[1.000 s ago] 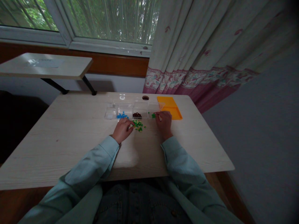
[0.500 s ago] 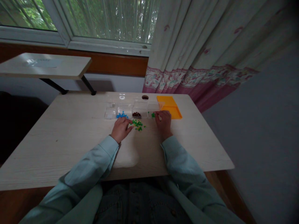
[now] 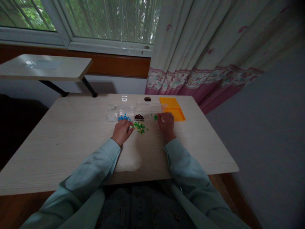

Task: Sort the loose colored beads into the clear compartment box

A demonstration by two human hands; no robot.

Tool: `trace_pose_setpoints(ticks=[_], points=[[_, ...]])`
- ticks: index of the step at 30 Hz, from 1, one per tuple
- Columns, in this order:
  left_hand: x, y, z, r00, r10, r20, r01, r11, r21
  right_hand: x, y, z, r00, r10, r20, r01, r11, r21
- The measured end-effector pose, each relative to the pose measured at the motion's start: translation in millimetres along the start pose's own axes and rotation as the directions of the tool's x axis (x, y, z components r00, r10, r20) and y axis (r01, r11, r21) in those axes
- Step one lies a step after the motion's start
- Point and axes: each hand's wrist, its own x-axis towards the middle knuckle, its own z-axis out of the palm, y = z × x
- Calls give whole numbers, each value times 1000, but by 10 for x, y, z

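A small heap of green and yellow beads [image 3: 140, 127] lies on the pale wooden table [image 3: 71, 140]. My left hand [image 3: 122, 131] rests just left of the heap, fingers curled and pinched at its edge; what they hold is too small to make out. My right hand [image 3: 166, 123] sits to the right, fingers closed at the end of a clear compartment box [image 3: 133, 113], close to a few green beads [image 3: 155, 117]. The box also holds blue beads [image 3: 123, 118] and dark brown beads [image 3: 138, 116].
An orange lid or tray [image 3: 172, 108] lies right of the box. A round hole [image 3: 147, 99] is in the table behind it. A second small table [image 3: 45, 66] stands at the back left under the window, and a curtain [image 3: 202, 57] hangs at the right.
My left hand has drawn slightly back to the left from the bead heap. My right hand stays at the box's right end. The view has shifted a little.
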Motion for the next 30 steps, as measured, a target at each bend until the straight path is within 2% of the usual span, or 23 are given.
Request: trace_pose_setpoints(ticks=[10, 16, 20, 24, 27, 30], points=[[0, 72, -1, 997, -29, 76, 20, 993, 118, -13, 3, 20, 1000, -5, -1, 5, 1000, -13], [12, 52, 33, 999, 6, 35, -10, 995, 95, -19, -10, 17, 1000, -6, 23, 6, 1000, -3], [31, -16, 75, 1000, 12, -17, -12, 1000, 1, -41, -76, 48, 999, -24, 46, 23, 999, 22], [47, 6, 93, 997, -18, -77, 6, 988, -152, -106, -232, 104, 987, -119, 106, 111, 991, 78], [40, 97, 83, 993, -32, -116, 1, 965, -261, -177, -385, 150, 941, -252, 226, 217, 961, 168], [23, 171, 70, 991, -32, -129, -16, 936, -353, -246, -520, 199, 893, -358, 273, 301, 926, 229]])
